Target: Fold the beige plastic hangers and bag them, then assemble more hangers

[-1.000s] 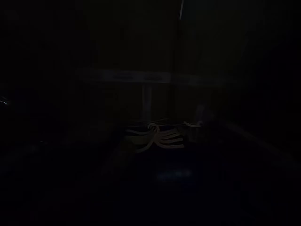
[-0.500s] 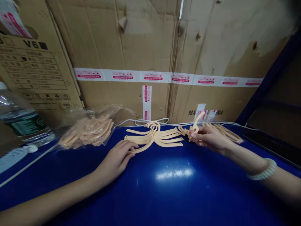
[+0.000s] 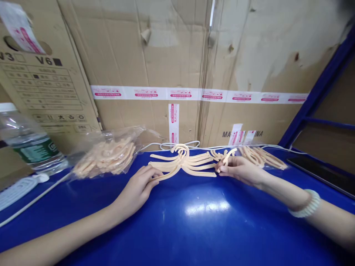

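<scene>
A fanned stack of small cream plastic hangers point(image 3: 183, 162) lies on the blue table point(image 3: 194, 221), near its back edge. My left hand point(image 3: 137, 190) rests flat on the table, fingers stretched out, fingertips touching the left arms of the stack. My right hand point(image 3: 240, 170) pinches a single cream hanger point(image 3: 227, 157) just right of the stack, low over the table. A bead bracelet point(image 3: 305, 205) circles my right wrist.
A clear bag of more hangers point(image 3: 108, 155) lies at the left. Another bunch of hangers point(image 3: 262, 155) lies at the right. A water bottle point(image 3: 27, 142) and a white power strip point(image 3: 19, 186) sit far left. Cardboard boxes point(image 3: 172, 66) wall the back; white cables run along them.
The picture went from almost black to lit. Since half a second ago my right hand has lowered its hanger and moved it left, closer to the stack. The left hand has stayed.
</scene>
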Motion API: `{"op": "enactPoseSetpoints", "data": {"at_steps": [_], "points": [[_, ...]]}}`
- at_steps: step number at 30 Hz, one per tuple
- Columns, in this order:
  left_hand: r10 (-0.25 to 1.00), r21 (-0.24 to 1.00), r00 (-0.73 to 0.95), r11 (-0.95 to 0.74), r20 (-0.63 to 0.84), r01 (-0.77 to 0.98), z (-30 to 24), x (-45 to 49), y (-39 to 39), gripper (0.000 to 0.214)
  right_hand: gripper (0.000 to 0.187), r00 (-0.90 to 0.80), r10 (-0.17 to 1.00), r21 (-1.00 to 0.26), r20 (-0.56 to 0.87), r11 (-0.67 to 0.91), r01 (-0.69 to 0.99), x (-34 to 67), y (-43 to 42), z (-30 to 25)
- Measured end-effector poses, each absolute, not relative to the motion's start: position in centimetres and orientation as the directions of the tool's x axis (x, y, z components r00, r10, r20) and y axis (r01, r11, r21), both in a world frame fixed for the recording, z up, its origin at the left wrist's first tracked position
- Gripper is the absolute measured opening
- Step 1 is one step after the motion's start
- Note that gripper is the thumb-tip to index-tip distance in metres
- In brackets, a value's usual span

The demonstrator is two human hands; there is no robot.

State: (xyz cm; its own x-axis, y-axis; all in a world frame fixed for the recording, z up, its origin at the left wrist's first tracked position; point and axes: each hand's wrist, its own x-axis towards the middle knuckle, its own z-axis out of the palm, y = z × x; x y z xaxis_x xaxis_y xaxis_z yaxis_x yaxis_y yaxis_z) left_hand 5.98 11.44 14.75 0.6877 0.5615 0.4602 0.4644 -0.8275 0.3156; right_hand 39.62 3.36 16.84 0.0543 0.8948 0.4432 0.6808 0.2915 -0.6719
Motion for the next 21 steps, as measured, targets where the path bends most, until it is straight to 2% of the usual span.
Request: {"op": "enactPoseSetpoints", "data": {"at_steps": [2, 3, 5, 7, 12, 21], "points": [[0.593, 0.378, 0.655, -0.804, 0.468, 0.458, 16.8, 6.4, 12.1, 0.018, 0.025, 0.000, 0.984, -0.894, 0.178, 0.161, 0.417, 39.9, 4.0, 19.0], [0.603, 0.403, 0.650, -0.796, 0.463, 0.451, 17.2, 6.5, 12.2, 0.017, 0.022, -0.028, 0.998, -0.965, 0.050, 0.056, 0.256, 39.9, 4.1, 19.4], [0.610, 0.431, 0.649, -0.788, 0.455, 0.438, 17.1, 6.5, 12.2, 0.017, 0.022, -0.076, 0.988, -0.990, -0.136, -0.137, -0.013, 40.0, 4.2, 19.4], [0.610, 0.443, 0.649, -0.787, 0.455, 0.429, 16.6, 6.4, 12.1, 0.017, 0.025, -0.093, 0.973, -0.968, -0.210, -0.221, -0.123, 40.1, 4.1, 18.9], [0.613, 0.454, 0.648, -0.784, 0.453, 0.424, 16.2, 6.2, 12.2, 0.015, 0.027, -0.114, 0.952, -0.927, -0.284, -0.303, -0.219, 40.2, 4.2, 18.3], [0.595, 0.444, 0.651, -0.798, 0.471, 0.409, 16.4, 6.3, 11.9, 0.014, 0.023, -0.114, 0.918, -0.899, -0.379, -0.395, -0.190, 39.9, 4.1, 18.5]]}}
